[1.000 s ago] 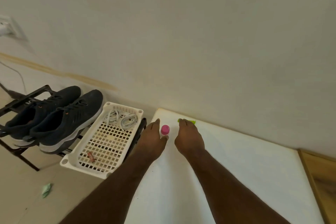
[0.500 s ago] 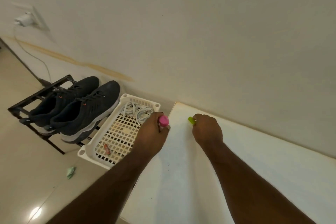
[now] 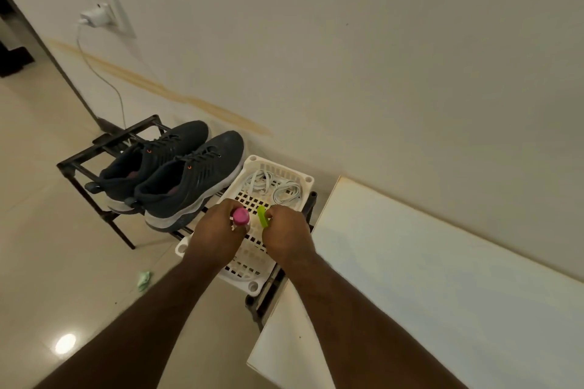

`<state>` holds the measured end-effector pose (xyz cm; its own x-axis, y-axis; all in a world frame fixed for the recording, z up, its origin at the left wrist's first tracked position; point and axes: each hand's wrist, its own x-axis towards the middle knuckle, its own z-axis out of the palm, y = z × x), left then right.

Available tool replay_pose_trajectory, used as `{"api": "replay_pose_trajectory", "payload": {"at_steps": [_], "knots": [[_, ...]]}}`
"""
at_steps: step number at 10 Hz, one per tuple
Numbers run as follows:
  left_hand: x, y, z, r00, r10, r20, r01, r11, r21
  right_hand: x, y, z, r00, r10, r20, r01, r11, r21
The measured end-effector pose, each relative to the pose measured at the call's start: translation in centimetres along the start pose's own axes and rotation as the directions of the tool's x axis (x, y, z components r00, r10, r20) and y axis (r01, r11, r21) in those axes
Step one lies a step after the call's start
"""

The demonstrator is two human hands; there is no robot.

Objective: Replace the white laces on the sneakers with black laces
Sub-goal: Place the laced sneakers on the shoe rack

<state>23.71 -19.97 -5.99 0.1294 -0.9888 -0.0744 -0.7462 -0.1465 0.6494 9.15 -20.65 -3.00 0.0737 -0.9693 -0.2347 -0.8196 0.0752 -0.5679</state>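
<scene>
**Clearing the small tools into the basket**

My left hand was curled round a pink-capped item, and my right hand pinched a small green piece; both hovered over the white basket on the black rack. What either piece was, I could not tell.

The sneakers stood side by side on the rack just left of the basket, toes to the wall, with dark laces already through the eyelets as far as I could see. Two bundles of white laces lay coiled at the basket's far end.

I judged the lacing done and this to be tidying away. To do it well, I wanted to lower both pieces close to the basket's floor before letting go, since the grid has wide holes a small piece might slip through or bounce from. I meant to set them in the open middle, apart from the coils, so nothing tangled.
</scene>
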Motion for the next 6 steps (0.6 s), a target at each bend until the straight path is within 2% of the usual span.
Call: {"api": "replay_pose_trajectory", "payload": {"at_steps": [3,5,6], "knots": [[0.6,-1.6,0.8,1.000,0.004,0.007,-0.004,0.999,0.046,0.7,-0.2,2.5,0.998,-0.041,0.055,0.052,0.977,-0.206],[-0.1,-1.4,0.4,0.999,0.016,0.036,-0.018,0.998,0.064,0.6,-0.2,2.5,0.995,-0.069,0.070,0.083,0.968,-0.237],[-0.5,-0.9,0.4,1.000,0.022,0.002,-0.022,0.997,0.080,0.1,-0.3,2.2,0.997,-0.078,0.012,0.079,0.981,-0.176]]}}
